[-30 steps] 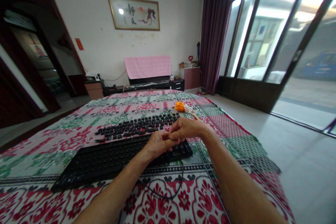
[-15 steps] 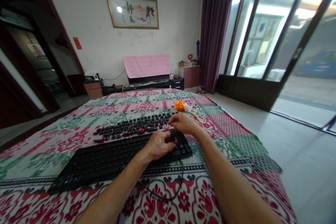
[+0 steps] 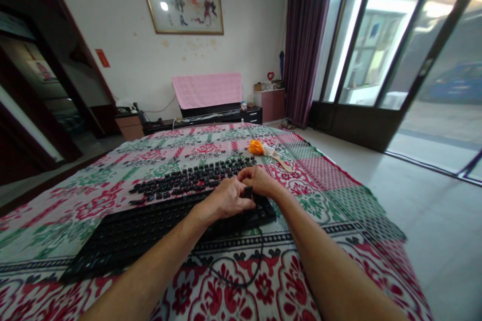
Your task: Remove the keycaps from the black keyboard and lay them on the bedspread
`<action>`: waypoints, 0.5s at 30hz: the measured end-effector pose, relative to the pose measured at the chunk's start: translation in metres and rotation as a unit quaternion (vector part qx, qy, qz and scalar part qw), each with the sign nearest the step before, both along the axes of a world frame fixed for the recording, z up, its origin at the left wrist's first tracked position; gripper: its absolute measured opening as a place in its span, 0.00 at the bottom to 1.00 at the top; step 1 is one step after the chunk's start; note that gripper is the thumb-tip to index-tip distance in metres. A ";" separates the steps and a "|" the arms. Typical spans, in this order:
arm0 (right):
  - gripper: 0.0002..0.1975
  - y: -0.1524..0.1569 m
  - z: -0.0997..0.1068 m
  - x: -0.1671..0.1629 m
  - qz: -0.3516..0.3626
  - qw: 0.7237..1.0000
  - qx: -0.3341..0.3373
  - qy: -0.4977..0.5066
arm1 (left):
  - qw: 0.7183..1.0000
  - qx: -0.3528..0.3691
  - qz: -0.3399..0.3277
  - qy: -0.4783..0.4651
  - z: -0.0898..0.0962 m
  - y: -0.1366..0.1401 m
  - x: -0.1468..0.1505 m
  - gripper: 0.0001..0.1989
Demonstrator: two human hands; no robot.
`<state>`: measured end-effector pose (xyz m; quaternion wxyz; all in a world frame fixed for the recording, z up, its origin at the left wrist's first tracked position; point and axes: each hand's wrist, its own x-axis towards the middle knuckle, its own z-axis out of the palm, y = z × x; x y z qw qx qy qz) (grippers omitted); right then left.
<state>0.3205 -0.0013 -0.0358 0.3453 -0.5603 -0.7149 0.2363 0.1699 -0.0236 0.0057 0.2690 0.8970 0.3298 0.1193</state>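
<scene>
A black keyboard [image 3: 150, 235] lies aslant on the patterned cloth, with many of its keycaps off and bare key seats showing. My left hand [image 3: 228, 200] is over its right part, thumb and forefinger closed on a small black piece that looks like a keycap [image 3: 248, 192]. Right beside it, my right hand [image 3: 259, 181] has its fingers curled together, the tips partly hidden behind the left hand. Whether the right fingers hold anything I cannot make out. Loose black keycaps [image 3: 196, 175] are spread in rows just behind the keyboard.
An orange crumpled cloth [image 3: 256, 147] and a brush with a pale wooden handle [image 3: 282, 163] lie beyond my right hand. The keyboard's cable [image 3: 241, 286] loops over the patterned cloth [image 3: 316, 195] at the front. A low black cabinet [image 3: 252, 116] stands by the far wall.
My right hand has come down and left, closing up to my left hand. The left hand still grips the small black piece. The view has shifted slightly.
</scene>
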 end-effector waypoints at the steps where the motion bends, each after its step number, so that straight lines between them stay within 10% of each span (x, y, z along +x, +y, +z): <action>1: 0.11 0.000 0.000 0.000 0.003 1.000 0.002 0.000 | 0.999 0.034 -0.001 0.005 0.000 -0.002 0.001 0.09; 5: 0.11 0.000 -0.001 -0.001 -0.003 1.000 0.006 0.005 | 0.991 0.131 0.011 0.002 -0.005 -0.006 0.002 0.09; 15: 0.11 0.001 -0.002 0.000 -0.007 1.000 -0.006 -0.013 | 0.993 -0.012 0.089 -0.083 -0.011 0.011 -0.016 0.13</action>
